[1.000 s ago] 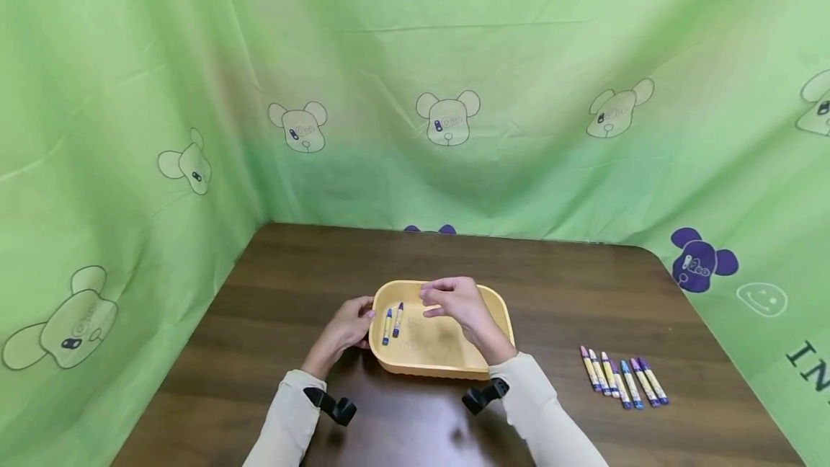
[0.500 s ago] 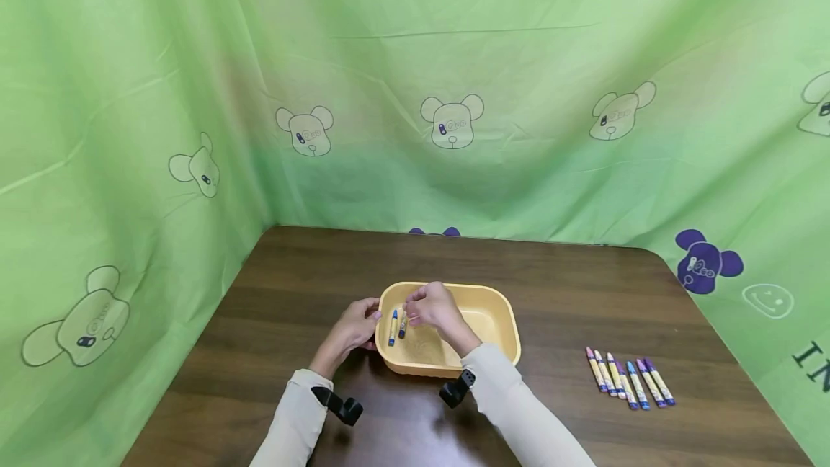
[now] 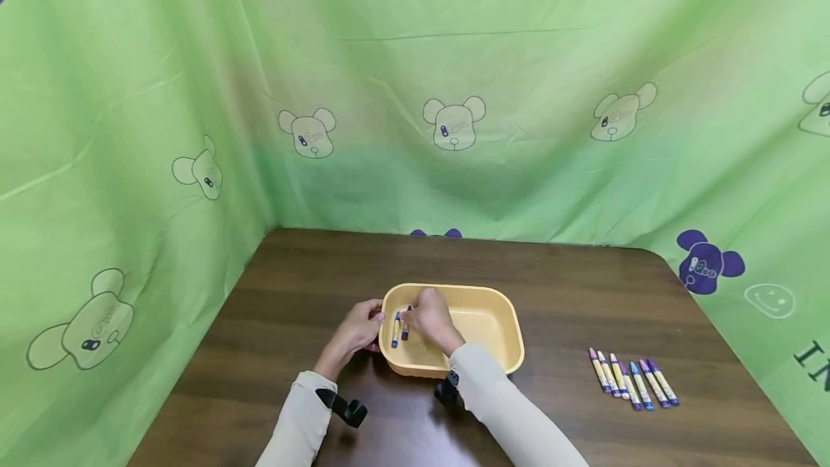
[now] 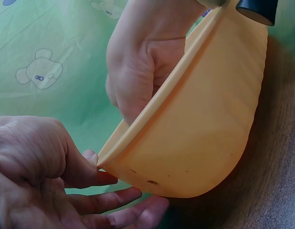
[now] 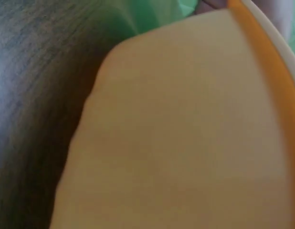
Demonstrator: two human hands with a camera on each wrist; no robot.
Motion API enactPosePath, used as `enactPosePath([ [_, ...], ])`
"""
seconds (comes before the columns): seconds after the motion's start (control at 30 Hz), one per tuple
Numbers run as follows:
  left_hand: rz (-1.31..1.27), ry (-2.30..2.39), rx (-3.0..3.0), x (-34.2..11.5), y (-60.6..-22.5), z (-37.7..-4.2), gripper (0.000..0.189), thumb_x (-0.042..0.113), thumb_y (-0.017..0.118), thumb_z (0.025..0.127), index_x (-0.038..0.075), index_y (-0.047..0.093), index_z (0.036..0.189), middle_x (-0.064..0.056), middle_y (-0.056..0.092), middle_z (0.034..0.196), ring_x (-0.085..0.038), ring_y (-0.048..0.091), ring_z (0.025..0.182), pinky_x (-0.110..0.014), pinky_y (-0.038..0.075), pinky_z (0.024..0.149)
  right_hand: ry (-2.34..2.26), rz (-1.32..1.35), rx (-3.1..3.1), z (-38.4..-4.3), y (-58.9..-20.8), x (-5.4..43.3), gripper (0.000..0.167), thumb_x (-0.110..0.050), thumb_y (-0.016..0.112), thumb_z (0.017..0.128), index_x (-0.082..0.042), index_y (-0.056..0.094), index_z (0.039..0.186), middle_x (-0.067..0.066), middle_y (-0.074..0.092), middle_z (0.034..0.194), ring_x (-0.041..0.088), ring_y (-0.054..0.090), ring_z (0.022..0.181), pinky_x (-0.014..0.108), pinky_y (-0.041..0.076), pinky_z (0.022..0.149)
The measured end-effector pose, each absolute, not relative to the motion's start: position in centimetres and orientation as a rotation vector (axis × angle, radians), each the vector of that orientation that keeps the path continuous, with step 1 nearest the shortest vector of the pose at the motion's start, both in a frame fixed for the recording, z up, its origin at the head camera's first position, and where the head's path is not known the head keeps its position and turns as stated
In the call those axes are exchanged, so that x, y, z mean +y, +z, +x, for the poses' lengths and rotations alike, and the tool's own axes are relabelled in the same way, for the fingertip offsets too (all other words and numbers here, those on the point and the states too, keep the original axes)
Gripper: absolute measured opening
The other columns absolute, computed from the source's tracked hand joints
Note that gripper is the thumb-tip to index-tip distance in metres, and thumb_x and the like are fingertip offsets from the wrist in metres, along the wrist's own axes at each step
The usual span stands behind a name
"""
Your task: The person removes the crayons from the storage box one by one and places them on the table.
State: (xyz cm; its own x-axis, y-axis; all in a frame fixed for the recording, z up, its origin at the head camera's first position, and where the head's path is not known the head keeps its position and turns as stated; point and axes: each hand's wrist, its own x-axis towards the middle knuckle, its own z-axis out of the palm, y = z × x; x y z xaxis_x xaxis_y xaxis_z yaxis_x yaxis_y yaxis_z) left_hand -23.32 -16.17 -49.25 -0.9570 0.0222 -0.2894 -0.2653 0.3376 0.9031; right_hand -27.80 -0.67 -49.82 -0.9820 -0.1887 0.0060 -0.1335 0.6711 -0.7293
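Note:
In the head view, my left hand (image 3: 359, 326) grips the left side of a yellow plastic tub (image 3: 489, 360), thumb at the rim. The left wrist view shows its other fingers stretched low against the tub's outer wall. My right hand (image 3: 433, 317) reaches down inside the tub, its fingertips right at a crayon (image 3: 405, 334) with a dark blue end. Its curled fingers are mostly hidden, so I cannot tell whether they pinch that crayon. Just left of it lies another crayon (image 3: 395, 330), blue-tipped with a yellow wrapper. The right wrist view holds mostly the tub's outer wall (image 5: 176, 124).
Right of the tub, several crayons (image 3: 632, 380) in pink, purple and blue lie side by side on the dark wooden table (image 3: 324, 258). A green curtain (image 3: 389, 186) printed with bear heads hangs behind the table and along its sides.
My right hand has moved left and down within the tub, from above its middle to the crayons at its left end. My left hand stays on the tub's side.

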Motion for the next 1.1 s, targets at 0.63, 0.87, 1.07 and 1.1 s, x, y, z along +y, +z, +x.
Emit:
enactPosePath([
  [0.63,-0.209,1.681,2.354,-16.2,-49.4,-22.9,0.039,0.002,0.046,0.105,-0.003,0.052,0.143,-0.024,0.062,0.126,-0.019,0.066,0.072,-0.034,0.061,0.053,-0.882,-0.570,3.074,-26.7,-50.4,-1.3,0.026,0.013,0.070,0.069,-0.006,0.052,0.063,0.008,0.054,0.063,0.021,0.052,0.059,0.033,0.052,0.055],
  [0.87,-0.216,1.701,2.344,-16.1,-49.4,-22.7,0.039,0.004,0.046,0.106,-0.003,0.051,0.144,-0.025,0.061,0.126,-0.021,0.067,0.074,-0.035,0.062,0.054,-1.083,-0.451,2.893,-27.0,-49.9,-0.5,0.041,0.017,0.054,0.067,-0.016,0.036,0.048,-0.007,0.028,0.048,0.008,0.027,0.043,0.018,0.021,0.039],
  [1.07,-0.221,1.692,2.338,-16.1,-49.2,-22.7,0.039,0.004,0.046,0.106,-0.004,0.051,0.144,-0.024,0.061,0.125,-0.021,0.067,0.075,-0.034,0.062,0.055,-1.303,-0.152,2.608,-27.0,-48.8,1.2,0.013,0.012,0.071,0.070,-0.001,0.073,0.073,-0.003,0.062,0.063,0.007,0.051,0.054,0.017,0.045,0.049],
  [1.1,-0.221,1.692,2.344,-16.1,-49.1,-22.8,0.039,0.004,0.046,0.106,-0.004,0.052,0.143,-0.024,0.061,0.124,-0.021,0.068,0.075,-0.034,0.062,0.055,-1.359,-0.103,2.551,-27.1,-48.4,1.4,0.013,0.011,0.075,0.071,0.001,0.075,0.079,0.001,0.066,0.067,0.008,0.055,0.056,0.019,0.050,0.052],
])
